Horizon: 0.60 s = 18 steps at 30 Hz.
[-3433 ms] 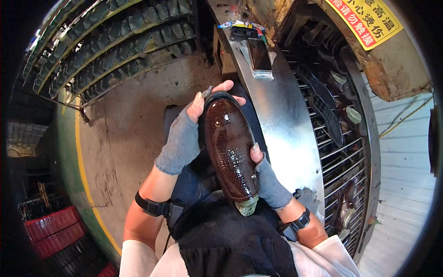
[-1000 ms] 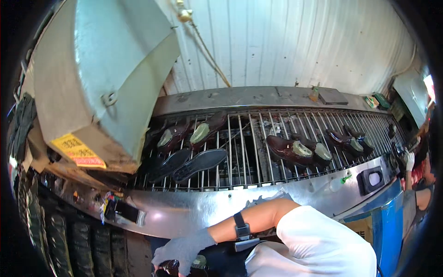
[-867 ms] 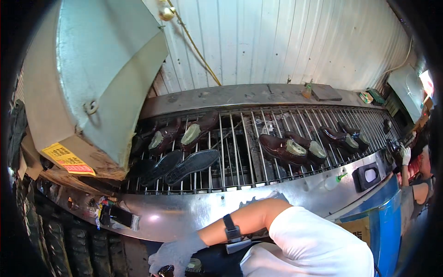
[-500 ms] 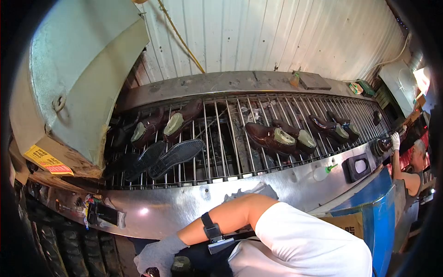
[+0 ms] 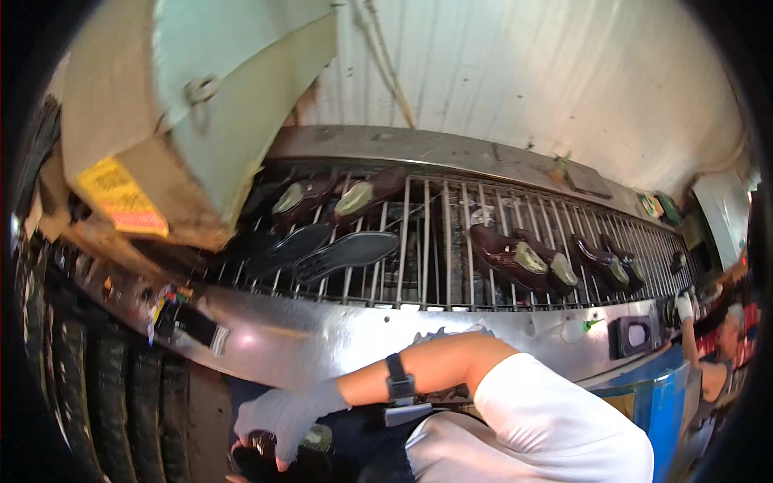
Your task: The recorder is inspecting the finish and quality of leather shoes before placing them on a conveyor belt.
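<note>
My right hand (image 5: 282,419), in a grey fingerless-looking glove, is closed over a dark glossy shoe (image 5: 262,441) near the bottom edge. A pale greenish block (image 5: 318,437), like the top of a shoe last, shows beside the hand. Much of the shoe is hidden by the glove and shadow. A sliver of skin shows at the lower edge, but whose finger it is I cannot tell; no left hand can be made out. Beyond my forearm, dark brown shoes on pale lasts (image 5: 523,259) lie on a metal roller rack (image 5: 439,241), with two black soles (image 5: 350,253) at its left.
A large grey-green metal hood (image 5: 241,97) overhangs the rack's left end. Shelves of dark shoe parts (image 5: 105,394) stand lower left. A bottle with a green tip (image 5: 576,328) and a black box (image 5: 630,336) sit on the steel ledge. A co-worker (image 5: 713,378) stands far right.
The view has swung left, so the rack and hood appear further right. My right hand has tipped over the shoe, and more of the shoe and its pale block shows.
</note>
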Each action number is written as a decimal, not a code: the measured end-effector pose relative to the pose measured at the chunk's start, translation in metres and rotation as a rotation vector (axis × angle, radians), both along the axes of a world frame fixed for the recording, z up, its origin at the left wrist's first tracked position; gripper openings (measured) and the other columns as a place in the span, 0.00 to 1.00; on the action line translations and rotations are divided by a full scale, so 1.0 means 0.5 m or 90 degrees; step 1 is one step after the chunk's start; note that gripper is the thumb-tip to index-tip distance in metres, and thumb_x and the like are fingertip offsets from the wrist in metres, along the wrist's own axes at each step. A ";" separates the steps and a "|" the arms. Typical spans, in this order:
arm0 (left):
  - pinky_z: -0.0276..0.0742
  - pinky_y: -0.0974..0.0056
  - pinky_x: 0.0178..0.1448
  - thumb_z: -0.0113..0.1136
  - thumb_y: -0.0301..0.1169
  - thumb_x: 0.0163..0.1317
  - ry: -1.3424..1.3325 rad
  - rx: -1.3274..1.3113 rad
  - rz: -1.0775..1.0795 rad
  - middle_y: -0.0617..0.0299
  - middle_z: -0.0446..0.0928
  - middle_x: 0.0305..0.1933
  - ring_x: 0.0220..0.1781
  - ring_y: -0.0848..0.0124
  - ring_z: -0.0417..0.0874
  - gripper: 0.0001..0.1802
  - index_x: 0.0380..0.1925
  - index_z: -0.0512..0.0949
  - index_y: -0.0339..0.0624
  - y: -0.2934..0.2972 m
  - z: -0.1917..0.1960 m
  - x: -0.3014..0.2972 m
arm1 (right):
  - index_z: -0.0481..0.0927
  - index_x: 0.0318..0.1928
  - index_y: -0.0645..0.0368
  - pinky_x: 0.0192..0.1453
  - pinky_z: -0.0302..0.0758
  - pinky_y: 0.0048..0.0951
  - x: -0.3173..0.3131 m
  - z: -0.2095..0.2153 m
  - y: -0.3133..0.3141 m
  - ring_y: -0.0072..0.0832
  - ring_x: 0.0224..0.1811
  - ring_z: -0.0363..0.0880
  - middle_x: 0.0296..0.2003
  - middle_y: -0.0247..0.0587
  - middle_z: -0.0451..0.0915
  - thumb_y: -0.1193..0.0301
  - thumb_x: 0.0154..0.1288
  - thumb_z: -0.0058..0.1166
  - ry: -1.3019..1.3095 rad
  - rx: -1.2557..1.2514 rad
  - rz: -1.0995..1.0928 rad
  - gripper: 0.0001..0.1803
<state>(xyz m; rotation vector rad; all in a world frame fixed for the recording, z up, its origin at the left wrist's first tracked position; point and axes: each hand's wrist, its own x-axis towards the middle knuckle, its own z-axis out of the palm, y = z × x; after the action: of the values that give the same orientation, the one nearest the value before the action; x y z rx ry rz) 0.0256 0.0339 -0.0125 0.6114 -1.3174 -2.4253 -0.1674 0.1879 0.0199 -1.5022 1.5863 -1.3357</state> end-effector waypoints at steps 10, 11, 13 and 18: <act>0.73 0.65 0.64 0.47 0.68 0.79 0.025 -0.197 0.054 0.62 0.76 0.52 0.55 0.70 0.78 0.39 0.62 0.75 0.40 0.060 0.010 0.008 | 0.80 0.58 0.60 0.55 0.80 0.40 0.013 0.085 0.063 0.44 0.52 0.89 0.46 0.51 0.87 0.45 0.49 0.83 -0.010 0.225 0.005 0.44; 0.73 0.65 0.63 0.47 0.69 0.78 0.011 -0.252 0.057 0.61 0.76 0.52 0.54 0.70 0.78 0.41 0.62 0.74 0.39 0.070 0.016 0.018 | 0.80 0.58 0.60 0.54 0.81 0.39 0.024 0.095 0.061 0.44 0.50 0.89 0.44 0.50 0.87 0.44 0.49 0.82 0.012 0.246 0.015 0.44; 0.73 0.65 0.61 0.46 0.70 0.77 -0.003 -0.306 0.071 0.61 0.76 0.52 0.54 0.70 0.77 0.42 0.61 0.74 0.39 0.078 0.033 0.044 | 0.80 0.57 0.60 0.52 0.81 0.38 0.049 0.114 0.050 0.44 0.48 0.90 0.43 0.50 0.87 0.42 0.49 0.82 0.036 0.241 0.029 0.45; 0.76 0.60 0.59 0.48 0.74 0.72 0.015 -0.338 0.102 0.58 0.76 0.52 0.52 0.67 0.79 0.48 0.61 0.73 0.35 0.075 0.061 0.073 | 0.81 0.52 0.57 0.45 0.84 0.40 0.100 0.151 0.012 0.49 0.41 0.90 0.39 0.49 0.88 0.35 0.48 0.79 0.187 0.206 0.013 0.43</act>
<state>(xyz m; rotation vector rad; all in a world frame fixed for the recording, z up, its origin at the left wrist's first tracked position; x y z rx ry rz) 0.0623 0.0715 0.0179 0.5118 -1.7336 -1.8355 -0.1172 0.1941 0.0953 -1.5519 1.8573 -0.8225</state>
